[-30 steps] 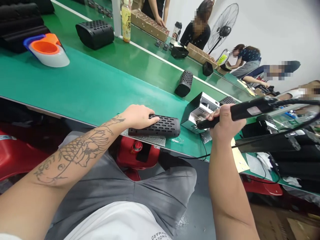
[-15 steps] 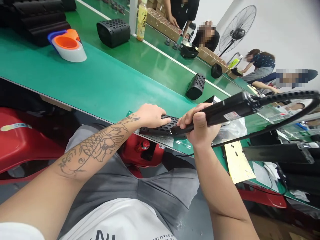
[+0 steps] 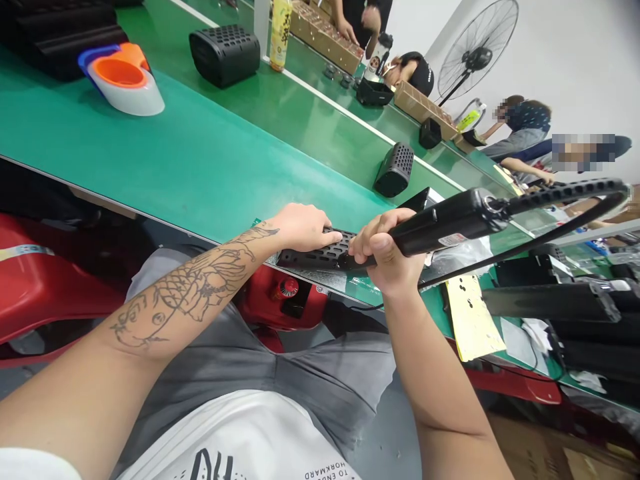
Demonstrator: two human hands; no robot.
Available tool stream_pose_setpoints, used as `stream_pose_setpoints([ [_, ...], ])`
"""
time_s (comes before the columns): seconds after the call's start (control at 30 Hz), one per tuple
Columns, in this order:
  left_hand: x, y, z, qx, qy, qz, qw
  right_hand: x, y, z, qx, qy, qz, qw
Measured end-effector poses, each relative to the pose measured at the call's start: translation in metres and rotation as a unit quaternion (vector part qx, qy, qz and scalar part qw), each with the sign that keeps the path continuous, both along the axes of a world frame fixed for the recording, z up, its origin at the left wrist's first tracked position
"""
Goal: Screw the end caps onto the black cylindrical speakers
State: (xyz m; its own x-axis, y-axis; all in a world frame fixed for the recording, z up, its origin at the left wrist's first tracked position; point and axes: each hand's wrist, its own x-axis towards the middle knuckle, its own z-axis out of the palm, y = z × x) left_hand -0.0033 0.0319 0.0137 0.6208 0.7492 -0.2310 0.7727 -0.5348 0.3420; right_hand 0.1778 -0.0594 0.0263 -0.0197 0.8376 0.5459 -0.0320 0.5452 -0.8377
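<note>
As hands [image 3: 303, 228] [image 3: 390, 257] work, one casing [image 3: 313, 258], one tool [image 3: 440, 223]

White shirt [image 3: 250, 433] with black lettering [image 3: 213, 467], grey trousers [image 3: 335, 377], fish tattoo [image 3: 173, 300] on left forearm [image 3: 200, 293]

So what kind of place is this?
Probably a factory assembly room: similar black perforated casings sit along a long green bench, other people work there too, and the right hand grips a corded black tool.
</note>
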Motion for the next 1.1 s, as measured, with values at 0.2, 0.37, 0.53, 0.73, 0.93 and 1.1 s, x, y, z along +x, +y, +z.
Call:
stream_pose_setpoints([
  [0.2, -0.001, -0.004, 0.0, 0.0, 0.0, 0.005, 1.0, 0.0, -0.003, -0.004, -0.022, -0.019, -0.021, 0.999],
  [0.37, 0.0, -0.005, -0.005, 0.005, -0.001, 0.041, 0.999, 0.02, -0.003, 0.004, -0.01, 0.044, -0.115, 0.992],
  [0.53, 0.001, -0.005, -0.009, 0.001, -0.007, 0.051, 0.999, 0.113, 0.025, 0.022, 0.12, 0.098, -0.386, 0.909],
  [0.73, 0.001, -0.004, -0.01, -0.001, -0.003, 0.058, 0.998, 0.191, 0.046, -0.001, 0.087, 0.038, -0.463, 0.881],
  [0.93, 0.0, -0.003, -0.008, -0.004, -0.012, 0.054, 0.998, 0.179, 0.027, -0.012, 0.078, -0.034, -0.418, 0.904],
  [1.1, -0.003, 0.001, -0.006, -0.012, -0.024, 0.034, 0.999, 0.111, 0.005, 0.024, 0.095, 0.04, -0.352, 0.93],
])
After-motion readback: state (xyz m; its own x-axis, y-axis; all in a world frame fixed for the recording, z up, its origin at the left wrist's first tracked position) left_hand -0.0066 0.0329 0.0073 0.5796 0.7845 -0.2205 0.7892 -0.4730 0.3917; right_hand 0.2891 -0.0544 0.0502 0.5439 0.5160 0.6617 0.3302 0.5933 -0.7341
